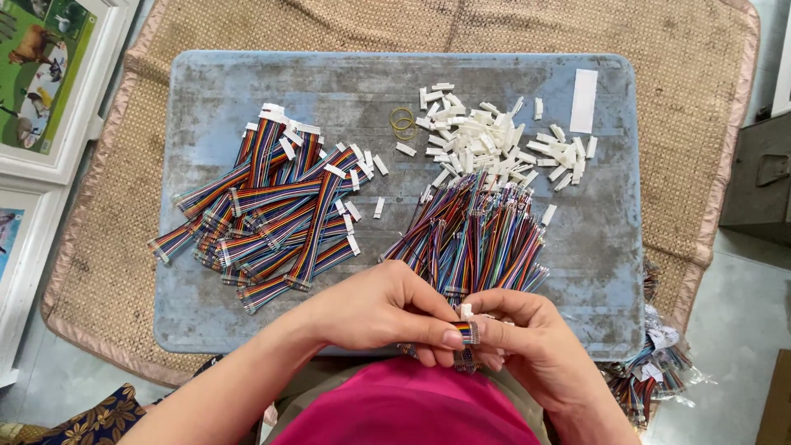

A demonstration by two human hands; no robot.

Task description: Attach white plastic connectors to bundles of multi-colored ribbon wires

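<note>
Hands pinch one rainbow ribbon cable (466, 331): left hand (381, 311) grips cable end, right hand (527, 339) holds white connector (466, 311) narrowly. Risk: misaligned wires could jam; loose grip could drop connector.

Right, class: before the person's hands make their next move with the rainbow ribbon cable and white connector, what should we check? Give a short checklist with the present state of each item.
1. Short rainbow-striped ribbon cable pinched between both hands: ok.
2. Small white plastic connector sits at the cable's end: ok; whether fully seated, cannot tell.
3. Left hand and right hand both in view over the near edge of the blue-grey tray: ok.
4. Heap of loose white connector housings on the tray: ok.
5. Bundle of unfinished multicoloured cables lies just beyond the hands: ok.
6. Pile of finished ribbon cables kept apart on the left: ok.
</note>
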